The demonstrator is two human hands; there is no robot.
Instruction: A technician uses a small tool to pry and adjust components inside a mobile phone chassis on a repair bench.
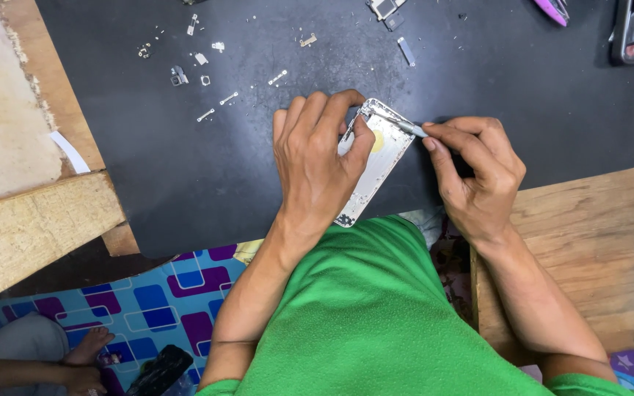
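1. Black mat [185, 169] on the wooden surface [596, 235]: phone shell [376, 165] lies at its near edge.
2. Left hand [317, 165] fingers clamp the shell; keep it flat.
3. Right hand [475, 172] fingers pinch a thin tool [405, 127] at the shell's top corner; pry gently.
4. Loose screws [214, 95] stay well apart.

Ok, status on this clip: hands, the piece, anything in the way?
Left hand pinning phone shell to black mat. Right hand pinching thin tool, tip at shell's top edge. Loose small parts upper left, apart.

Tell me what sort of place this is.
Likely a phone repair bench: the left hand steadies a bare silver phone shell, the right hand works a thin tool into it, and tiny loose parts dot the black mat.
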